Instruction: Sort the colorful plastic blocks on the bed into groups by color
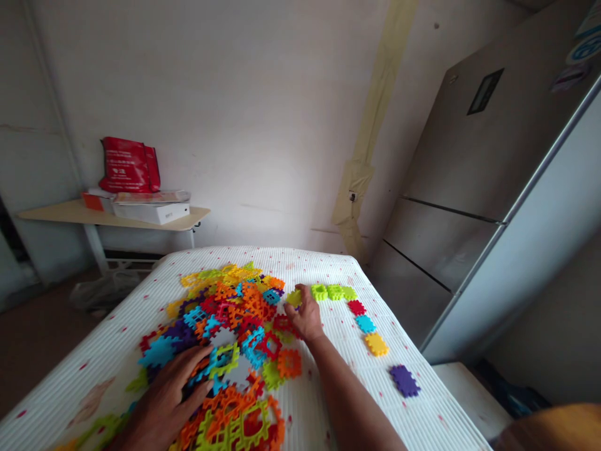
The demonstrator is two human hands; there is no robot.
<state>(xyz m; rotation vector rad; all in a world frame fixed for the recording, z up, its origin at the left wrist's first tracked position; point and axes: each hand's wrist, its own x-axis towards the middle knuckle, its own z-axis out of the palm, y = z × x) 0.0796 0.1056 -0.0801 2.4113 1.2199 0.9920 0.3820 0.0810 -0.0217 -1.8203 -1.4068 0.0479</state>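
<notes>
A heap of plastic interlocking tiles [235,313] in orange, blue, red, yellow, purple, grey and green covers the left half of the table. My left hand [171,391] rests on its near-left side, thumb and fingers apart, beside blue and green tiles. Past the heap's right edge, my right hand [307,314] has thumb and fingers around a yellow-green interlocking tile [294,299]. Just right of that hand stand lime green tiles [319,292] in small stacks. A red tile [357,307], a blue tile [365,324], a yellow tile [376,344] and a purple tile [404,381] trail toward me.
The table [328,263] wears a white ribbed cloth with red spots. A tall refrigerator [451,188] stands at the right. Against the far wall, a small side table [61,213] holds a red bag [129,166] and a white box [159,211].
</notes>
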